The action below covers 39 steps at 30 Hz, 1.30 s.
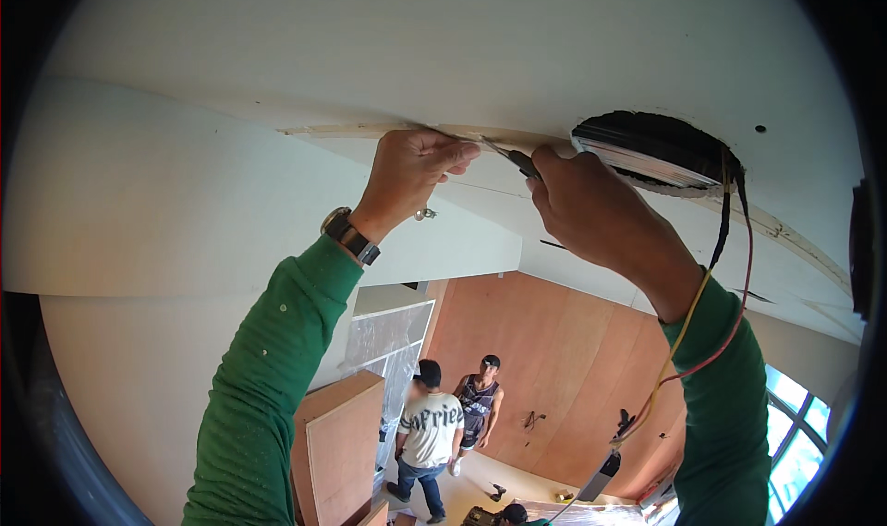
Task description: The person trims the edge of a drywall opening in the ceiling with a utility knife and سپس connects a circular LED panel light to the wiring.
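Both my arms reach up to a white ceiling (517, 46), along a narrow wood-coloured strip (342, 132) in it. My left hand (402, 175) is at the strip with thumb and fingers pinched together; what lies between them is too small to make out. In my right hand (601, 212) is a thin-bladed tool with a dark handle (523, 163), its metal tip pointing left toward my left fingertips, against the strip. Whether it is a screwdriver or a knife I cannot tell. Just right of the tool, behind my right hand, opens an oval ceiling hole (661, 147).
Red and yellow wires (750, 258) hang from the hole past my right forearm to a dangling slim box (602, 475). Below are two people (430, 434), a wooden cabinet (342, 443), a cordless drill (498, 493) on the floor and a plywood wall (554, 360). A window (796, 434) is at right.
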### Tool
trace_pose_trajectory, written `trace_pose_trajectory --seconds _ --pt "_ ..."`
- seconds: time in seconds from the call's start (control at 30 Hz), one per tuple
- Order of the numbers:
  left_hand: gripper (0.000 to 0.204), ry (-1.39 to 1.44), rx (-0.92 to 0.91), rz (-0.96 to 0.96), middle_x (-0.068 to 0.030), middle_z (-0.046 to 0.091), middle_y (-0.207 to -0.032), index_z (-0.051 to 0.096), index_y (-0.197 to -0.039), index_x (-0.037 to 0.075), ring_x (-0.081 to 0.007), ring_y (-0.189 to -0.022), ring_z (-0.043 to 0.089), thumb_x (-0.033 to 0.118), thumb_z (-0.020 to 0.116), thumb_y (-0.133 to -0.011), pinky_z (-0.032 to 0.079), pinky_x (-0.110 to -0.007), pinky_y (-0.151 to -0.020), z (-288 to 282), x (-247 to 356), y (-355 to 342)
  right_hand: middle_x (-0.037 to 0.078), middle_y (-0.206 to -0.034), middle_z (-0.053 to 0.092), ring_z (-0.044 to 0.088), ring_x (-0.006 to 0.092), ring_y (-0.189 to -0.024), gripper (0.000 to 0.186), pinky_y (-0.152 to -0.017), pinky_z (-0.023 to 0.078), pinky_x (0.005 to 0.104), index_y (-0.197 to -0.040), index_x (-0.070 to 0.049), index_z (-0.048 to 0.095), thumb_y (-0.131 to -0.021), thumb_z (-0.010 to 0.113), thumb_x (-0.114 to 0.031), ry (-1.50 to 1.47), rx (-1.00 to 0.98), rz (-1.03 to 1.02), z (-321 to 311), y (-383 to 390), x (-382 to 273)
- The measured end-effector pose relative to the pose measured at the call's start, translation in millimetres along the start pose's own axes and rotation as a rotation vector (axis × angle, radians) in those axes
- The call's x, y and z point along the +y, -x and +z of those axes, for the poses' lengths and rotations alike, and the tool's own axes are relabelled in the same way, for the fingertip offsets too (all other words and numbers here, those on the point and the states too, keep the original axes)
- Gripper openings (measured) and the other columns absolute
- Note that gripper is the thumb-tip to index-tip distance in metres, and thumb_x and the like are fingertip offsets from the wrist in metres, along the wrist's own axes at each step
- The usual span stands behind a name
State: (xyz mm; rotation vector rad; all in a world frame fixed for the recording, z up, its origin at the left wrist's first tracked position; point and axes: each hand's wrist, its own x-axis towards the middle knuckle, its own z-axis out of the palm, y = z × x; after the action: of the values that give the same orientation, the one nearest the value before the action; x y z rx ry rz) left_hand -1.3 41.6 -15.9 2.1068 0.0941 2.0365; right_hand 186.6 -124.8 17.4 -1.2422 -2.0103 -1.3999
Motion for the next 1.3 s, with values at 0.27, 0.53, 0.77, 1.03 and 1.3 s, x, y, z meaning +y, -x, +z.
trace_pose_trajectory --seconds 0.27,0.53,0.77,1.03,1.3 --pt "0.026 -0.05 0.077 0.142 -0.0063 0.076 -0.081 0.078 -0.098 -0.002 -0.0094 -0.075 0.069 0.024 0.076 -0.096 0.056 -0.025 -0.071 10 -3 -1 0.022 -0.072 0.069 0.073 0.0338 -0.064 0.018 -0.058 0.061 0.0416 -0.097 0.006 0.06 -0.093 0.061 -0.012 0.011 -0.026 0.015 4 -5 5" --pt "0.029 -0.046 0.092 0.082 -0.0067 0.077 -0.089 0.077 -0.104 -0.001 -0.0124 -0.08 0.073 0.026 0.075 -0.097 0.057 -0.027 -0.071 15 5 7 0.019 -0.076 0.07 0.073 0.0294 -0.063 0.018 -0.055 0.06 0.0375 -0.1 0.005 0.06 -0.092 0.062 -0.011 0.022 0.009 0.03 20 -2 8" --pt "0.038 0.181 0.024 -0.111 -0.0119 0.077 -0.105 0.072 -0.118 -0.001 -0.0221 -0.096 0.076 0.031 0.072 -0.098 0.059 -0.032 -0.078 10 4 16 0.023 -0.077 0.07 0.073 0.0377 -0.071 0.019 -0.063 0.061 0.0463 -0.103 0.004 0.062 -0.095 0.059 -0.013 0.24 0.078 0.025 25 10 -3" --pt "0.03 0.458 0.038 -0.352 -0.0137 0.076 -0.107 0.07 -0.114 0.001 -0.0263 -0.099 0.075 0.027 0.069 -0.1 0.059 -0.035 -0.082 21 23 13 0.023 -0.073 0.068 0.072 0.0395 -0.07 0.02 -0.061 0.06 0.0484 -0.103 0.003 0.061 -0.1 0.057 -0.017 -0.032 0.03 0.06 22 3 8" --pt "0.025 0.66 0.102 -0.346 -0.0146 0.074 -0.11 0.067 -0.114 0.0 -0.0264 -0.104 0.073 0.021 0.066 -0.102 0.059 -0.035 -0.083 34 21 20 0.018 -0.072 0.069 0.074 0.0308 -0.065 0.019 -0.054 0.06 0.0396 -0.102 0.004 0.06 -0.094 0.063 -0.013 0.176 0.09 -0.006 25 10 9"
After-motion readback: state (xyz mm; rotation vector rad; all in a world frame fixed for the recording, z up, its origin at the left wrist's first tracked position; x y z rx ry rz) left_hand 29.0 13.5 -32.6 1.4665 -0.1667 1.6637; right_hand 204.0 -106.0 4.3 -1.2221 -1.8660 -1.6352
